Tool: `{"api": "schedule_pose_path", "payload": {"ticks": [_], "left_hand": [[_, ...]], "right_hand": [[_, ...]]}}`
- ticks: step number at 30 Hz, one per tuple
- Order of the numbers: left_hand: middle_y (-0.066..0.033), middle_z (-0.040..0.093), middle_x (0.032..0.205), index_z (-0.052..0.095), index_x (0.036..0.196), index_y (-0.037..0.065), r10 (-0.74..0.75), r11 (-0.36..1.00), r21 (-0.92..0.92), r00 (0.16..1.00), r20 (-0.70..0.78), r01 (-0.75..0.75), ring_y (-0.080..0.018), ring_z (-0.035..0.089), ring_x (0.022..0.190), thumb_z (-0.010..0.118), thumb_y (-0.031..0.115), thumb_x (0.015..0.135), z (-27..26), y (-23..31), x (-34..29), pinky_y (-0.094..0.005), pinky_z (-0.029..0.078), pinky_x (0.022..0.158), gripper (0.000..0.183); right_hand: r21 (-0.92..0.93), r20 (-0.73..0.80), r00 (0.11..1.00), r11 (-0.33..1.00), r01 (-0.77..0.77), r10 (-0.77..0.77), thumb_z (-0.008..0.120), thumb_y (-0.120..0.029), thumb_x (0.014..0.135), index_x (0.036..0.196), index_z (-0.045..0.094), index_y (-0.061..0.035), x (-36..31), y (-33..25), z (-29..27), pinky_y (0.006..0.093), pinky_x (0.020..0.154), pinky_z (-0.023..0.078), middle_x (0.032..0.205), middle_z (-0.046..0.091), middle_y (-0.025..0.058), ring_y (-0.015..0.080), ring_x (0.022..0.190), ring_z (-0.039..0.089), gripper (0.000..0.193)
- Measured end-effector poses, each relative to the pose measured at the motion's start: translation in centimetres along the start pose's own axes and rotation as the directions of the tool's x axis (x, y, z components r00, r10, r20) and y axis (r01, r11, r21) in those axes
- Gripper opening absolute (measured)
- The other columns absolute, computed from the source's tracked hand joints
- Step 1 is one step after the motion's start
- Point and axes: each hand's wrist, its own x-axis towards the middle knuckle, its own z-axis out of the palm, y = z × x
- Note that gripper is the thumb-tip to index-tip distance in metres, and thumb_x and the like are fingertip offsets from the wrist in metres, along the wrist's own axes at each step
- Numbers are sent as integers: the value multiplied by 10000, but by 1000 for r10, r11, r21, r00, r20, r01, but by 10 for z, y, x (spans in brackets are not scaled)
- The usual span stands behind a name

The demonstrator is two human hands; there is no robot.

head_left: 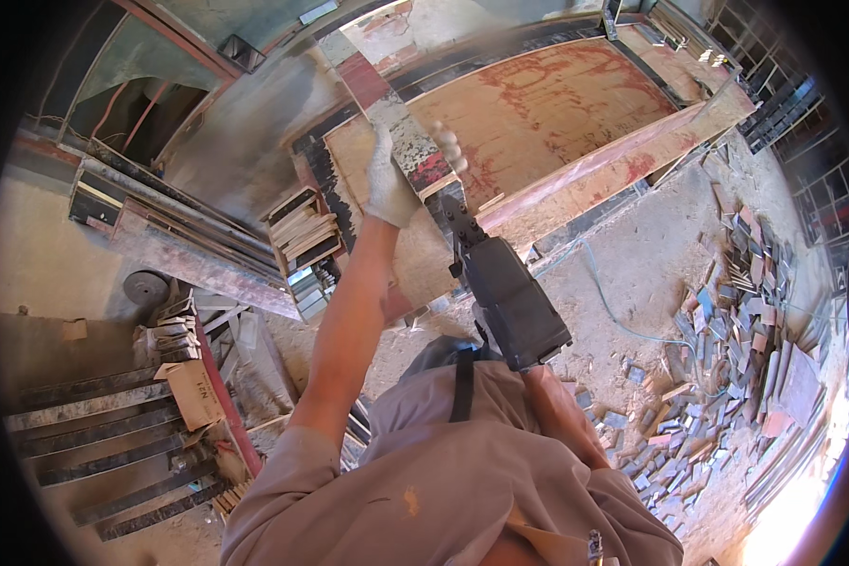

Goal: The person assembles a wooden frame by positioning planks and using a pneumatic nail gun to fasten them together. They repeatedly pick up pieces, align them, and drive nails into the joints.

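My left hand [391,189], in a whitish work glove, is closed around a long narrow board [407,137] with peeling grey and red paint. Its thumb lies along the board's left side, and the fingertips come up on the right. Close to the board's near end points the dark nose of a black boxy power tool [514,302]. My right hand [542,387] is at the tool's rear, which hides the fingers; the tool rests in its grip. The exact kind of tool cannot be made out.
A large wooden panel [557,104] with red stains lies beyond. Scrap wood offcuts [689,396] heap at the right near a thin hose [599,292]. Stacked strips [304,231] fill a crate at left; a cardboard box [193,394] and dark beams [104,415] lie lower left.
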Motion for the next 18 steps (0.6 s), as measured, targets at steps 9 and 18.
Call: {"api": "schedule_pose_path", "payload": {"ticks": [9, 18], "left_hand": [[-103, 659, 922, 582, 1188, 7, 32, 999, 45, 998, -57, -29, -277, 687, 846, 507, 511, 1027, -30, 13, 31, -514, 568, 907, 535], [-86, 650, 859, 597, 1086, 35, 44, 997, 59, 999, 2, -44, -268, 682, 817, 499, 507, 1031, -25, 13, 34, -545, 561, 938, 486]], "right_hand": [[-2, 6, 1000, 1000, 4, -3, 612, -150, 1024, 1186, 683, -37, 2, 2, 4, 269, 608, 437, 787, 609, -11, 88, 694, 544, 210], [10, -12, 1000, 1000, -3, 3, 611, -159, 1027, 1206, 679, -42, 1, 4, -1, 267, 591, 425, 776, 598, -19, 82, 679, 531, 225]]}}
